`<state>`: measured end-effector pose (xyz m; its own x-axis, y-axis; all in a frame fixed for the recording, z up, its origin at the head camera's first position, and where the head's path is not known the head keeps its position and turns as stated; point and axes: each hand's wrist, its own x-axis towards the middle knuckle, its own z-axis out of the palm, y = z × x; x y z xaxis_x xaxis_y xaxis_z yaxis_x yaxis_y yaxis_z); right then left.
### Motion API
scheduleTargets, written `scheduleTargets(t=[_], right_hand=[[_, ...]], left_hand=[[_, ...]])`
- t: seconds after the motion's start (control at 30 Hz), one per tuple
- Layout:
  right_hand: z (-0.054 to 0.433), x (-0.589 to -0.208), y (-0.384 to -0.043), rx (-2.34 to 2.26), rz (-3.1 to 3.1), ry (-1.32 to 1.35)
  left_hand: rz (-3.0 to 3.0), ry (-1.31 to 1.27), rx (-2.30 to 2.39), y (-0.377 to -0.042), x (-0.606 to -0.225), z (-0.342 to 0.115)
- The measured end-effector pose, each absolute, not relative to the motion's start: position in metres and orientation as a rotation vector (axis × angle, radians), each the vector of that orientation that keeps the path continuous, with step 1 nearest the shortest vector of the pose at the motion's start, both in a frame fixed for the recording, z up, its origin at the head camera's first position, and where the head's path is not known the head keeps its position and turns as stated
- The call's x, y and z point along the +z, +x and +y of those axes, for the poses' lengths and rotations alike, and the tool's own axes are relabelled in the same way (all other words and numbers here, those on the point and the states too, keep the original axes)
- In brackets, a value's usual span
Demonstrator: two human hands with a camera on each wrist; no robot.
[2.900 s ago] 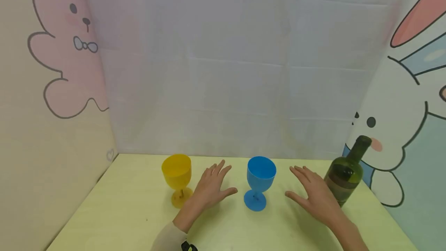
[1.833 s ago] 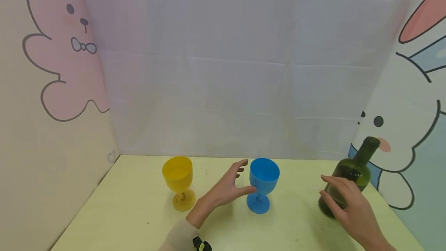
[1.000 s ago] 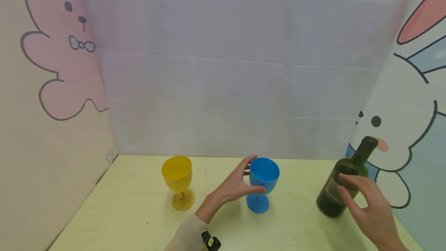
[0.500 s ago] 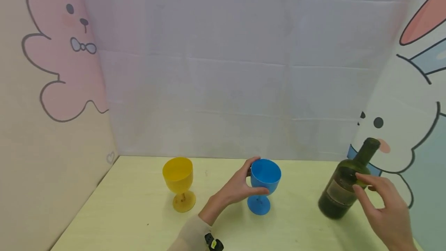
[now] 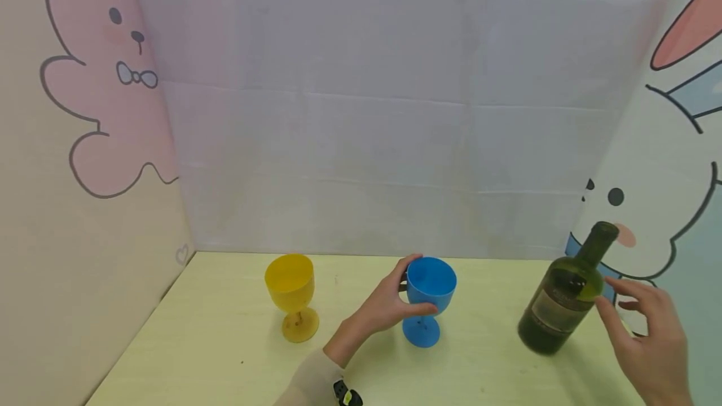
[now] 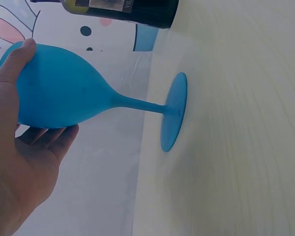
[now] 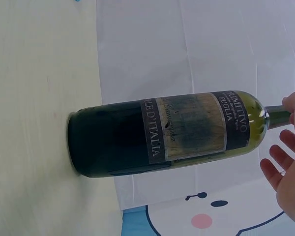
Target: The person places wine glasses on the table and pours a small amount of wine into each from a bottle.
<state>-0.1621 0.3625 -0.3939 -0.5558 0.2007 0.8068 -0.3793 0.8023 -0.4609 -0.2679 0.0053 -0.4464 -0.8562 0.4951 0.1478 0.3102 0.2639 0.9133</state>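
Right hand (image 5: 648, 334), thumb and fingers narrowly parted, is beside the standing wine bottle (image 5: 553, 312); contact is unclear. Left hand (image 5: 386, 306) holds the blue goblet (image 5: 431, 290) round its bowl, foot on the table (image 5: 197, 356); light, level pressure should suit. Yellow goblet (image 5: 290, 287) stands leftward; rabbit-printed wall (image 5: 648, 218) may crowd the bottle.

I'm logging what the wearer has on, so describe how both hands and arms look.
The left hand wears no glove; its arm has a pale beige sleeve and a small black device with a yellow-green patch. The right hand is also gloveless, and no sleeve shows on that side.
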Motion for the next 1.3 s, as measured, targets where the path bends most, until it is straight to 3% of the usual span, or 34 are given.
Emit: scheduleTargets(t=[0.7,1.3], right_hand=[[0.37,-0.409,-0.182,1.022,-2.052,-0.094],[0.366,-0.42,-0.198,1.194,-2.077,-0.096]], left_hand=[[2.36,0.744,1.635,-0.267,-0.443,0.005],[2.362,0.751,1.637,-0.268,-0.444,0.005]])
